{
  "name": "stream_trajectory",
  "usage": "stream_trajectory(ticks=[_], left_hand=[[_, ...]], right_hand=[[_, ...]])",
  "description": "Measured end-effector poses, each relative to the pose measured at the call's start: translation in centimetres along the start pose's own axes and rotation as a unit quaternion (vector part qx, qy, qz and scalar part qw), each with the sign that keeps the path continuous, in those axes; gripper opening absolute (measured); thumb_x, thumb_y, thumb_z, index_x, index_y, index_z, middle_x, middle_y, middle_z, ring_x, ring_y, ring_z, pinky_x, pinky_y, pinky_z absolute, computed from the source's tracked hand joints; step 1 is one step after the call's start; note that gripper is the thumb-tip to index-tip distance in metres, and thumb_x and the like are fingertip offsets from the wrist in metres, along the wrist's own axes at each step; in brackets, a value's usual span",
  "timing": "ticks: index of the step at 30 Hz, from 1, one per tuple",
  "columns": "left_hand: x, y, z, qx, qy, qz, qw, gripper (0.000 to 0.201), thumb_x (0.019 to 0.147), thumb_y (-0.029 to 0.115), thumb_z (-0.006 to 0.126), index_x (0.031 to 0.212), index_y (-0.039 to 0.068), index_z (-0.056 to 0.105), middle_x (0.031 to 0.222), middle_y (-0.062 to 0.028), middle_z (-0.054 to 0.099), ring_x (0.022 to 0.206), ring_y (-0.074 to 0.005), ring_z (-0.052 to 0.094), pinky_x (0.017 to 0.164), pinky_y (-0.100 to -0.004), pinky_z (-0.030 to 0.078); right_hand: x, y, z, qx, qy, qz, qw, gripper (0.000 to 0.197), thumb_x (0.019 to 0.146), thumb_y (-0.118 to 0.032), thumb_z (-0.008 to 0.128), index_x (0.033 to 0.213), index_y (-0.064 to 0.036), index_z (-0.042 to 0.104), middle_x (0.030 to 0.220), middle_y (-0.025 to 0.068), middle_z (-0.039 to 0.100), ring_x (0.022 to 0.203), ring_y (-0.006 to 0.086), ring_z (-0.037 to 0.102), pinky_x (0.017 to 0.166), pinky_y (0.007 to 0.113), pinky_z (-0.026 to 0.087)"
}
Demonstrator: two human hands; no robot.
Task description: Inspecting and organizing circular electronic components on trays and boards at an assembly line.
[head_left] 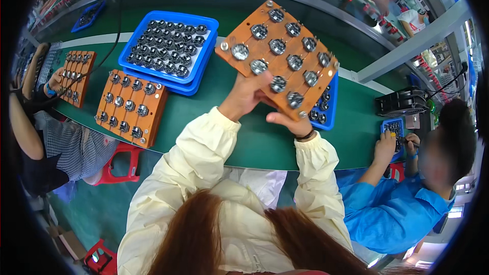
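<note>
An orange-brown fixture board (285,79) is raised and tilted above the green table, its face set with several round, shiny metal parts (277,46). My left hand (243,95) grips its near left edge, the thumb lying on the face. At the near corner my right hand (291,124) holds it too, with the fingers hidden beneath. A second fixture board (130,106), also loaded with metal and black parts, rests on the table to the left. Beyond that stands a blue tray (211,40) with rows of similar small parts, stacked on another blue tray.
Behind the raised board, another blue tray (331,109) with parts is partly covered. At right a co-worker in a blue jacket (392,214) handles parts by a small blue tray (402,127). A black machine (402,103) stands there. Another person's fixture board (77,79) is far left.
</note>
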State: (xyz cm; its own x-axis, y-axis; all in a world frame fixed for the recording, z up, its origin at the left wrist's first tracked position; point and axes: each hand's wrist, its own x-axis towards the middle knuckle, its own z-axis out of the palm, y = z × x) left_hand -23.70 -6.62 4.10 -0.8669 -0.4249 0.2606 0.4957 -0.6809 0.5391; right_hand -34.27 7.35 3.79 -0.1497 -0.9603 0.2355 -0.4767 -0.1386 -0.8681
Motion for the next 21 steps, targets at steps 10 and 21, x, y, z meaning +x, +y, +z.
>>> stream_trajectory(ticks=[10,21], left_hand=[[-2.5,3.8,-1.2,-0.135,0.001,-0.081,0.987,0.071,0.084,0.052,0.048,0.133,0.004,0.029,0.129,-0.0159,0.042,0.115,-0.0310,0.046,0.095,-0.0451,0.040],[-3.7,3.1,-0.3,-0.070,0.001,-0.097,0.993,0.086,0.077,0.055,0.056,0.136,0.002,0.022,0.134,-0.0168,0.037,0.118,-0.0312,0.043,0.097,-0.0466,0.037]], right_hand=[[1.3,-2.0,-2.2,0.507,0.075,0.065,0.856,0.046,0.095,-0.027,0.033,0.129,0.0042,0.033,0.127,0.0136,0.046,0.113,0.0231,0.048,0.091,0.035,0.042],[-0.4,-3.6,0.9,0.330,0.212,0.060,0.918,0.062,0.092,-0.045,0.037,0.125,0.0068,0.036,0.119,0.0136,0.050,0.104,0.0192,0.052,0.088,0.032,0.042]])
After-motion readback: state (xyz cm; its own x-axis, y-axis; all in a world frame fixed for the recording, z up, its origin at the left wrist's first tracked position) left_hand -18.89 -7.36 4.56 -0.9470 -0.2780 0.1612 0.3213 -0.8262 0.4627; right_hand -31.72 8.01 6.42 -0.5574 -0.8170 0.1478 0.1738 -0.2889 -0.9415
